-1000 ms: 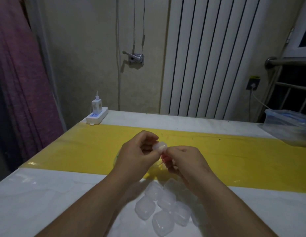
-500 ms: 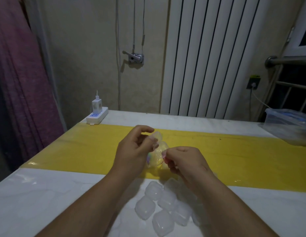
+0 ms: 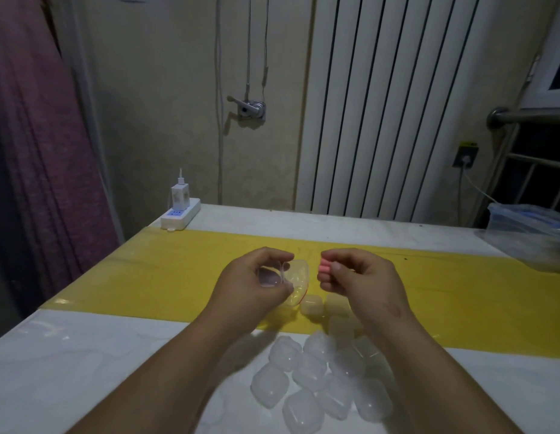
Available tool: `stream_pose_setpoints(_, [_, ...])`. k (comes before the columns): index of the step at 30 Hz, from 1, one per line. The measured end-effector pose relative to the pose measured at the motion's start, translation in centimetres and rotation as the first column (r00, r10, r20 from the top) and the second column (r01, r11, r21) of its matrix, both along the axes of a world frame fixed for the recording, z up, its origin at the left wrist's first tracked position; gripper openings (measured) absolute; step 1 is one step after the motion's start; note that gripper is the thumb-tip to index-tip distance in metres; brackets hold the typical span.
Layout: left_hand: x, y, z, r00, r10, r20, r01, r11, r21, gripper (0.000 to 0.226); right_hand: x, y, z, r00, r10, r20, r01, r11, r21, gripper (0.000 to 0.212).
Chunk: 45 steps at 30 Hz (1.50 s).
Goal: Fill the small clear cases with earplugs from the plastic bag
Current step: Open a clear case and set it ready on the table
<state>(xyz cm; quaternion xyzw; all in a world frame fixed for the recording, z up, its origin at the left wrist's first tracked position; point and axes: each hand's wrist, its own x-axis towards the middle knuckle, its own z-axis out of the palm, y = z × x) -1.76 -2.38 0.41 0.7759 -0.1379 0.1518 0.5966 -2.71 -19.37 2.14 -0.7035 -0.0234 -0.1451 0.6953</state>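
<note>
My left hand (image 3: 256,285) grips a small clear case (image 3: 283,278) that hangs open, its lid (image 3: 299,272) swung to the right. My right hand (image 3: 357,277) pinches a pink earplug (image 3: 324,267) a short way to the right of the open case, above the yellow strip. Several closed clear cases (image 3: 316,380) lie in a heap on the white table between my forearms. Two more cases (image 3: 311,303) sit on the yellow strip under my hands. The plastic bag is mostly hidden behind my left hand; only a clear edge with a red line (image 3: 299,300) shows.
A white power strip with a charger (image 3: 180,211) sits at the table's back left corner. A clear lidded plastic box (image 3: 529,227) stands at the right edge. A radiator and wall rise behind the table; a purple curtain hangs at the left.
The case was shut between both hands; my left hand has opened it. My right hand has drawn away to the right and now holds a pink earplug.
</note>
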Motion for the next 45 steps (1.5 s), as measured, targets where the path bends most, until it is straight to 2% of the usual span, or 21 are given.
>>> stream_pose_setpoints(5, [0.0,-0.2,-0.1,1.0,0.001,-0.006,-0.001,0.999,0.033,0.039,-0.3,0.9,-0.6,0.982,-0.01,0.189,0.057,0.968,-0.246,0.013])
stream_pose_setpoints(11, [0.0,-0.2,-0.1,0.998,-0.027,-0.059,0.026,0.999,-0.028,0.038,0.0,1.1,-1.4,0.969,-0.026,0.245,0.154,0.84,-0.52,0.012])
stream_pose_setpoints(15, [0.1,-0.1,-0.1,0.994,-0.055,-0.092,0.047,0.995,-0.09,0.039,0.1,1.4,-1.4,0.935,-0.044,0.351,0.251,0.78,-0.572,0.006])
stream_pose_setpoints(20, [-0.1,-0.1,-0.1,0.992,-0.075,-0.106,0.06,0.988,-0.143,0.04,0.3,1.4,-1.5,0.949,-0.076,0.305,0.249,0.775,-0.581,0.007])
stream_pose_setpoints(22, [-0.1,-0.1,-0.2,0.99,-0.078,-0.117,0.062,0.989,-0.137,0.039,0.2,1.4,-1.3,0.963,-0.09,0.252,0.217,0.816,-0.536,0.003])
stream_pose_setpoints(26, [0.0,0.0,-0.2,0.99,-0.082,-0.114,0.069,0.992,-0.11,0.043,0.0,1.6,-1.2,0.996,-0.084,0.027,0.088,0.953,-0.288,0.023])
stream_pose_setpoints(28, [-0.1,0.0,-0.1,0.988,-0.095,-0.122,0.082,0.99,-0.114,0.05,-0.1,1.7,-1.0,0.998,-0.032,-0.054,0.022,0.983,-0.182,0.026])
stream_pose_setpoints(30, [-0.2,0.0,0.2,0.973,-0.161,-0.164,0.119,0.963,-0.24,0.043,-0.2,1.7,-0.8,0.998,-0.018,-0.067,0.011,0.995,-0.104,0.026])
stream_pose_setpoints(32, [-0.2,-0.1,0.6,0.94,-0.271,-0.208,0.144,0.867,-0.478,0.015,-0.2,1.7,-0.7,0.998,-0.035,-0.055,0.034,0.999,-0.033,0.023])
stream_pose_setpoints(34, [-0.2,-0.1,0.8,0.91,-0.351,-0.223,0.147,0.773,-0.617,0.023,-0.1,1.7,-0.7,0.997,-0.058,-0.05,0.059,0.998,0.015,0.02])
stream_pose_setpoints(36, [-0.1,0.0,0.6,0.898,-0.391,-0.202,0.195,0.764,-0.615,0.026,-0.1,1.7,-0.7,0.997,-0.067,-0.043,0.068,0.997,0.025,0.018])
stream_pose_setpoints(38, [-0.2,-0.1,0.3,0.896,-0.402,-0.187,0.24,0.795,-0.556,0.026,-0.2,1.7,-0.6,0.997,-0.056,-0.047,0.057,0.998,0.027,0.016])
stream_pose_setpoints(42, [0.0,-0.3,0.0,0.929,-0.337,-0.152,0.232,0.853,-0.468,0.025,-0.4,1.6,-0.6,0.998,-0.015,-0.056,0.015,1.0,0.008,0.017])
stream_pose_setpoints(44, [0.0,-0.3,0.0,0.941,-0.306,-0.145,0.213,0.867,-0.45,0.025,-0.3,1.7,-0.6,0.998,0.03,-0.057,-0.023,0.992,0.121,0.006])
stream_pose_setpoints(45, [0.1,-0.3,0.0,0.946,-0.292,-0.139,0.204,0.873,-0.443,0.025,-0.3,1.7,-0.6,0.997,0.048,-0.065,-0.036,0.984,0.176,0.012])
